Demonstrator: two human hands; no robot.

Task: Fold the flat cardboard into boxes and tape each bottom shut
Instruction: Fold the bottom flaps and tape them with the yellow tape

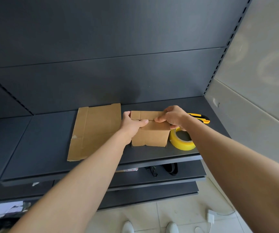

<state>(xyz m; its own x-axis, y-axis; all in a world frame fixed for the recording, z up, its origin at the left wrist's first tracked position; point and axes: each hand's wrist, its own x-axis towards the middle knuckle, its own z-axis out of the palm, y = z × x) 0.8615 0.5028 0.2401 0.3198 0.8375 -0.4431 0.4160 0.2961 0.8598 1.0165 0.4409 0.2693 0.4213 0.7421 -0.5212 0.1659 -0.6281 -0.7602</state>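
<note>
A small brown cardboard box [150, 135] stands on the dark shelf [48, 142] with its flaps folded over on top. My left hand [132, 123] grips its left upper edge, thumb lying across the top flap. My right hand [172, 117] holds the right upper edge, with the thumb pressing the flap seam. A flat sheet of cardboard [95, 132] lies on the shelf just left of the box. A roll of yellow tape [183, 141] lies beside the box on the right, partly under my right wrist.
A yellow and black utility knife [202, 119] lies behind my right hand near the shelf's right end. Lower shelves [152, 184] stick out below the front edge, with black items on one. A grey wall [253, 81] closes the right side.
</note>
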